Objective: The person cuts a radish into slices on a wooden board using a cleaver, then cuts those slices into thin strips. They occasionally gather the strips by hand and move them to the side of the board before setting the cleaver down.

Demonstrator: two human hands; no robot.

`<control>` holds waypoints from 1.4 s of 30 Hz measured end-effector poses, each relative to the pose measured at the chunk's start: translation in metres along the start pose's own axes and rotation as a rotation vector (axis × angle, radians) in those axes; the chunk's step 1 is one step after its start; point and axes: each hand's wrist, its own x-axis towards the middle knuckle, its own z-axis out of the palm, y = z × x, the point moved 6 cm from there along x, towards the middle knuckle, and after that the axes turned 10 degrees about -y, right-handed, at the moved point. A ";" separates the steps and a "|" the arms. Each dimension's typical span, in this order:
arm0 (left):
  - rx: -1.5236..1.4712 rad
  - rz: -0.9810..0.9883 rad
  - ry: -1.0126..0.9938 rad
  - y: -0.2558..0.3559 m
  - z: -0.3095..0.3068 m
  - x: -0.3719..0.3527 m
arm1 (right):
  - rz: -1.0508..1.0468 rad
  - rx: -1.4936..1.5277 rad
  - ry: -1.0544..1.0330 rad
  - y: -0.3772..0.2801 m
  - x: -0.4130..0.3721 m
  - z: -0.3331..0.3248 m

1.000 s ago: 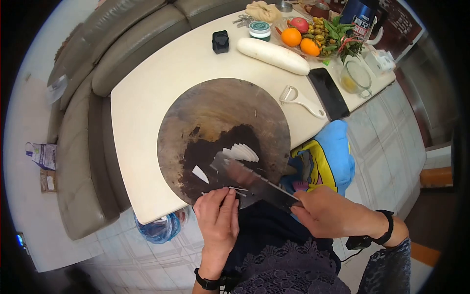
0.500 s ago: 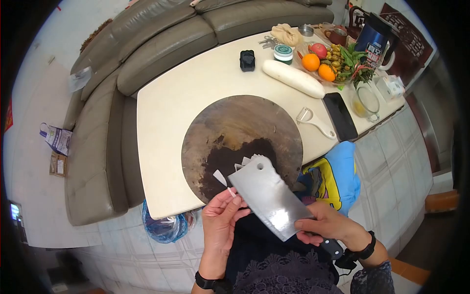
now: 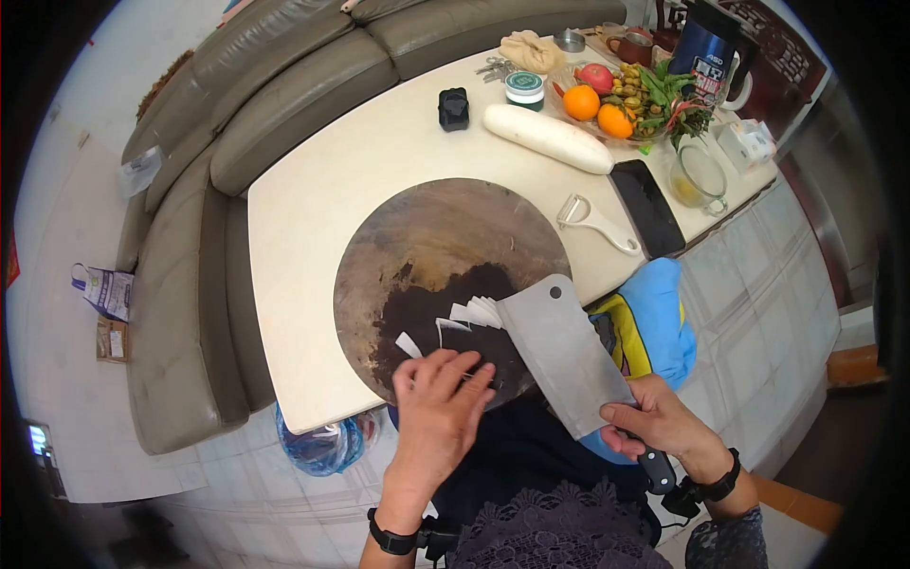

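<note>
A round wooden chopping board [image 3: 455,223] with a dark wet patch lies at the table's near edge. On that patch a fanned row of thin white slices [image 3: 477,311] rests, with one white slice [image 3: 409,345] apart at the left. My left hand [image 3: 441,403] is over the board's near edge, fingers bent downward and slightly apart just below the slices; its fingertips are partly hidden. In my right hand [image 3: 654,422] is a cleaver [image 3: 566,356], gripped where blade meets black handle. Its broad blade slants above the board's right side, beside the row of slices.
A peeled white radish [image 3: 548,138], a peeler [image 3: 599,226] and a phone [image 3: 647,209] lie behind the board. Farther back are a fruit bowl [image 3: 621,100], a glass cup [image 3: 697,178], a green-lidded jar [image 3: 524,91] and a blue flask [image 3: 703,57]. A sofa [image 3: 303,104] borders the table.
My left hand has gone from pinching a small white piece below the blade to bending over the board. The cleaver has shifted right, uncovering more slices. The view has moved slightly.
</note>
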 end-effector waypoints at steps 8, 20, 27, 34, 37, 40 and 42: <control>0.096 0.033 0.048 -0.009 0.010 -0.012 | -0.002 -0.007 0.033 0.007 0.001 -0.001; 0.134 -0.133 0.174 -0.039 -0.007 0.021 | -0.024 -0.048 -0.007 0.009 0.005 0.002; 0.233 -0.146 0.207 -0.049 0.000 0.032 | 0.005 -0.067 0.051 0.008 -0.003 -0.002; -0.096 -0.311 0.108 -0.045 -0.021 0.017 | -0.015 -0.092 0.022 0.011 -0.005 -0.003; -0.043 -0.144 -0.057 -0.036 -0.021 0.012 | -0.016 -0.123 0.011 0.010 -0.006 -0.002; -0.124 -0.119 -0.032 -0.037 -0.024 0.019 | 0.010 -0.132 0.014 0.008 -0.006 0.002; 0.007 -0.075 0.053 -0.039 -0.018 0.030 | 0.010 -0.125 0.040 0.006 -0.007 0.002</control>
